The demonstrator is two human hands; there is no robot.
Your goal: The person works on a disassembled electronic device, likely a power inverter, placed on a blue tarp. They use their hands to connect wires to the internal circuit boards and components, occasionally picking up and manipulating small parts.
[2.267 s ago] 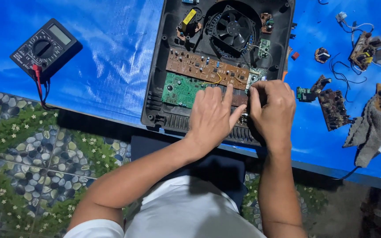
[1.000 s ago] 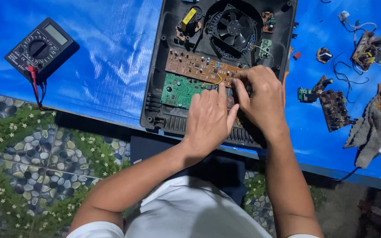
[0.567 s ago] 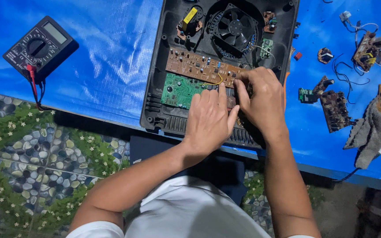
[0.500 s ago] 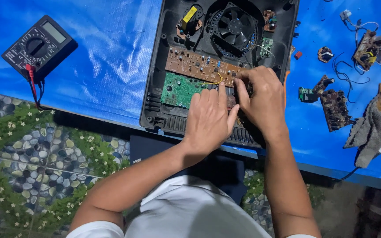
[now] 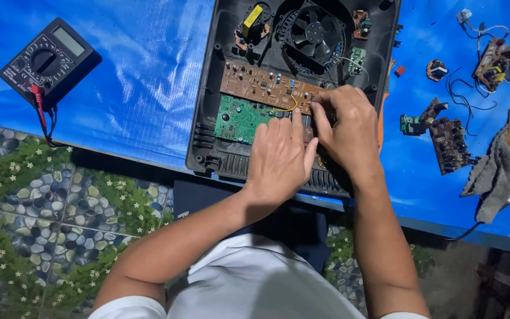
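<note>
An opened black appliance casing (image 5: 208, 147) lies on a blue sheet (image 5: 143, 71). Inside it are a fan (image 5: 313, 32), a brown circuit board (image 5: 261, 85) and, below that, a green circuit board (image 5: 237, 118). My left hand (image 5: 278, 156) lies flat on the casing's front part, its fingers stretched to the right edge of the green board and holding nothing. My right hand (image 5: 346, 127) is curled beside it. Its thumb and forefinger pinch the right end of the brown board, next to a thin yellow wire (image 5: 293, 105). What lies under both palms is hidden.
A black multimeter (image 5: 48, 59) with red and black leads sits at the sheet's left. Loose circuit boards (image 5: 447, 139) and wired parts (image 5: 494, 56) lie to the right of the casing, with a grey cloth (image 5: 497, 171) at the far right. The table's front edge runs just below the casing.
My right hand has moved up and left from the casing's front right corner to the brown board's right end, then stayed there. My left hand has barely shifted.
</note>
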